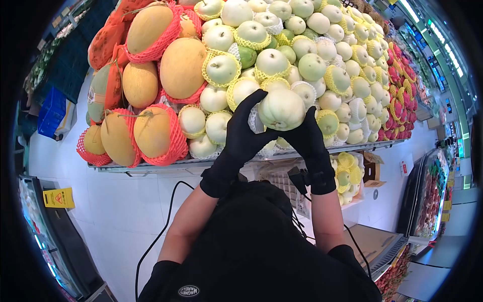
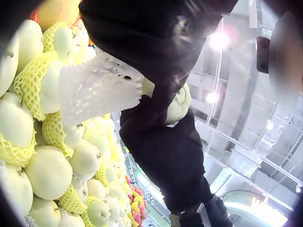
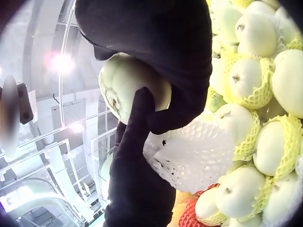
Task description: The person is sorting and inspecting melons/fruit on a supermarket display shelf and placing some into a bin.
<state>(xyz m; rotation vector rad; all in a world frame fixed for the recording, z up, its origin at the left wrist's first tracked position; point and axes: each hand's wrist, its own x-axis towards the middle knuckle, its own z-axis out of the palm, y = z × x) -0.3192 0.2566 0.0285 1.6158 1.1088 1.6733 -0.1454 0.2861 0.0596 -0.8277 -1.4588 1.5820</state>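
A pale green melon (image 1: 282,108) is up in front of the body, over the near edge of the fruit display. My black-gloved left hand (image 1: 244,133) grips its left side, with the index finger along the upper side and the thumb below. On the other side my black-gloved right hand (image 1: 308,136) holds it, and both thumbs come close together under the fruit. The melon's ribbed end shows in the right wrist view. A white foam net sleeve (image 2: 99,87) hangs off the melon beside the left hand; I cannot tell whether the left fingers hold it.
Behind the hands are piled pale melons (image 1: 312,67), many in yellow foam nets. Orange melons (image 1: 183,68) in red nets lie left, dragon fruit (image 1: 397,110) far right. Below the display's edge stands a crate of netted melons (image 1: 344,178). Black cables (image 1: 168,216) run beside both arms.
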